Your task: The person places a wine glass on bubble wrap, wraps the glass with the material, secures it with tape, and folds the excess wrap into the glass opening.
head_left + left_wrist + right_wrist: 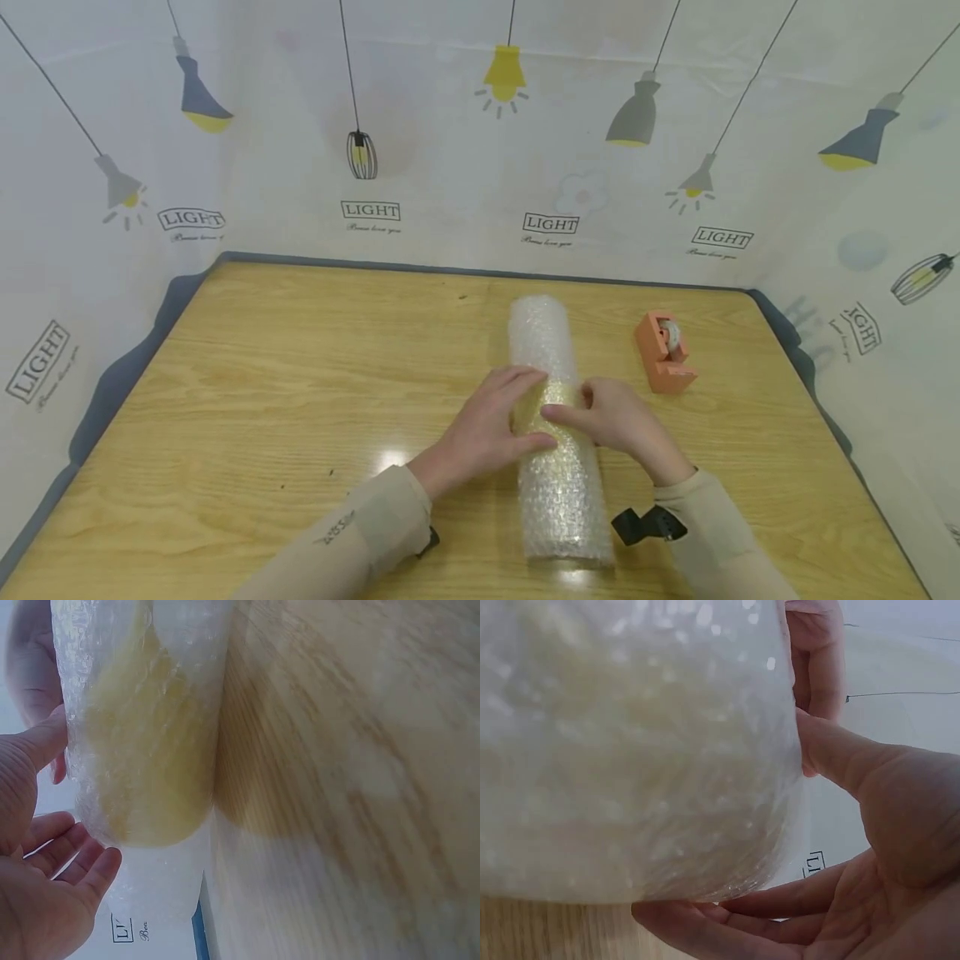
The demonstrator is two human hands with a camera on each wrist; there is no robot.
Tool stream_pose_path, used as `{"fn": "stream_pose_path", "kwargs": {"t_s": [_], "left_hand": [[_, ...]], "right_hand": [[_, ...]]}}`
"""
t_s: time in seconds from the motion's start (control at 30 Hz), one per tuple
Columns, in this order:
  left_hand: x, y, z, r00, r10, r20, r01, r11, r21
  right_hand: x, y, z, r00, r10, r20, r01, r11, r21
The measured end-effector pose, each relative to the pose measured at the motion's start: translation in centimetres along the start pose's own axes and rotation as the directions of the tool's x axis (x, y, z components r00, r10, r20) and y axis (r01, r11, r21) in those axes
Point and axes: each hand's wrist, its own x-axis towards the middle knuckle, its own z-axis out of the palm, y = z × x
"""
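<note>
A long roll of bubble wrap (566,492) lies on the table, running away from me. Inside it a yellow thing (157,750) with a rounded end shows through the layers; the wrap blurs its kind. My left hand (491,425) rests on the roll's left side, thumb and fingers spread, fingertips touching the plastic. On the right side my right hand (618,417) holds the roll, its thumb on top. In the right wrist view, fingers (697,930) of this hand curve beneath the wrap (652,780).
An orange tape dispenser (663,358) with a roll of clear tape stands right of the bubble wrap. The wooden table (300,358) meets a pale cloth backdrop (450,167) printed with lamps at the back and sides.
</note>
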Motion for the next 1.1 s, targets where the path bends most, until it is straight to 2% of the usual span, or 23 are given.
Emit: {"fn": "stream_pose_path", "kwargs": {"t_s": [0.17, 0.33, 0.4, 0.77, 1.1], "left_hand": [[-0.2, -0.1, -0.3, 1.000, 0.011, -0.013, -0.011, 1.000, 0.005], [-0.4, 0.0, -0.8, 1.000, 0.004, 0.005, -0.004, 1.000, 0.002], [-0.5, 0.0, -1.0, 1.000, -0.002, 0.011, 0.002, 1.000, 0.000], [-1.0, -0.9, -1.8, 0.998, -0.053, 0.033, 0.054, 0.998, -0.030], [-0.8, -1.3, -1.7, 0.999, -0.010, 0.038, 0.011, 1.000, -0.027]], "right_hand": [[0.3, 0.3, 0.3, 0.999, 0.016, 0.034, -0.019, 0.995, 0.102], [0.5, 0.6, 0.6, 0.993, 0.040, 0.109, -0.070, 0.957, 0.282], [0.5, 0.7, 0.7, 0.991, 0.034, 0.130, -0.075, 0.943, 0.323], [0.6, 1.1, 0.8, 0.984, 0.011, 0.177, -0.086, 0.901, 0.426], [0.7, 1.6, 0.3, 0.965, -0.045, 0.258, -0.091, 0.865, 0.493]]}}
